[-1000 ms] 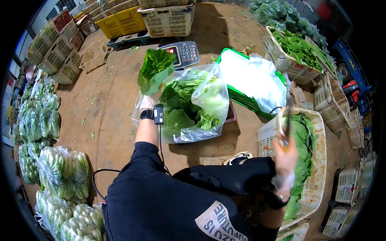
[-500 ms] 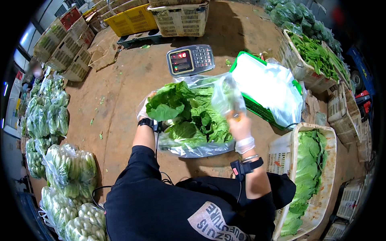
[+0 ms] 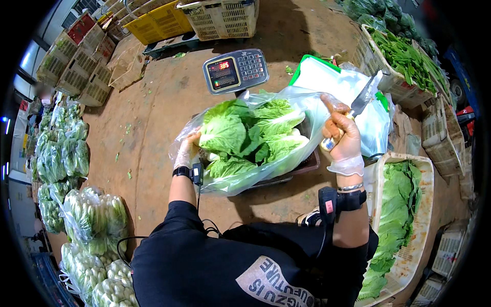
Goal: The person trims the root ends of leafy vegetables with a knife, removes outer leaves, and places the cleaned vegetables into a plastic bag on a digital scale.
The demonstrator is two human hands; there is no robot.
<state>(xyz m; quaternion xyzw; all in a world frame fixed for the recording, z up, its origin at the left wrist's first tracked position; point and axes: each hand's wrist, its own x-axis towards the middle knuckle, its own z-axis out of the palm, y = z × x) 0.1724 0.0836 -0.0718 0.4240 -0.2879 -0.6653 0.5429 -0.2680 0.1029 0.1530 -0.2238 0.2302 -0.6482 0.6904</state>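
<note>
Nearer me than the scale [image 3: 236,71], the leafy heads [image 3: 225,134] sit in a clear bag [image 3: 306,102], which the knife [image 3: 364,98] gripped in my right hand [image 3: 343,135] could slit if swung inward; whether my half-hidden left hand [image 3: 186,149] grips, I cannot tell.

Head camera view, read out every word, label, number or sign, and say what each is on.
I won't copy wording or numbers, only place them:
Scale display: lit red digits, top row legible, lower rows less clear.
Scale keypad: key marks too small to read.
Pale patch on the black top: large dark letters, partly legible.
Device at the right wrist: pink label, too small to read.
</note>
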